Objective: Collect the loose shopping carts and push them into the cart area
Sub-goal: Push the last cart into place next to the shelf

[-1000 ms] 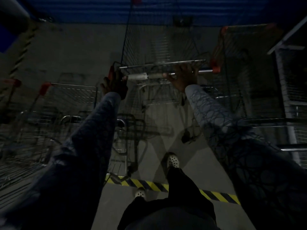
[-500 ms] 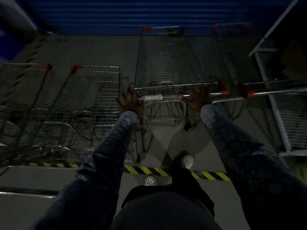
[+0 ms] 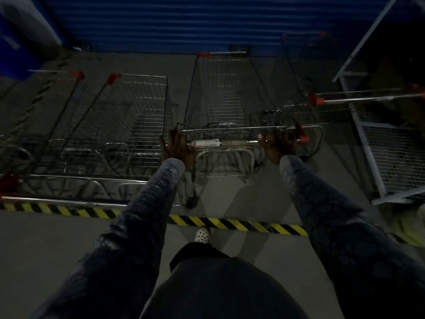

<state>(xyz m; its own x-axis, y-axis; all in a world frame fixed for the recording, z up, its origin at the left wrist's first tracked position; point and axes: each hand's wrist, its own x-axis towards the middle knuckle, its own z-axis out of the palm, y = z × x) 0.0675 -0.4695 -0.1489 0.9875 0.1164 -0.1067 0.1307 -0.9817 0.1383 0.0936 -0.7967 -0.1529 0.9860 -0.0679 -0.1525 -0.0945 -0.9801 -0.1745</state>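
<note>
The shopping cart (image 3: 220,97) was seen dead ahead at 12 o'clock, its long axis laid from 6 to 12. Its handle (image 3: 232,142) was clasped by the right hand (image 3: 276,145) and pressed at its 9 o'clock end by the straight-fingered left hand (image 3: 177,147). Both hands were equally near.

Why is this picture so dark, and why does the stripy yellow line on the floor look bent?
Head view: the light is dim, so the cart looks grey and grainy, with a paler patch of floor under its handle; head view: the wide lens bows the striped tape and leans the white frame; head view, right edge: a yellowish smear is too blurred to name.
</note>
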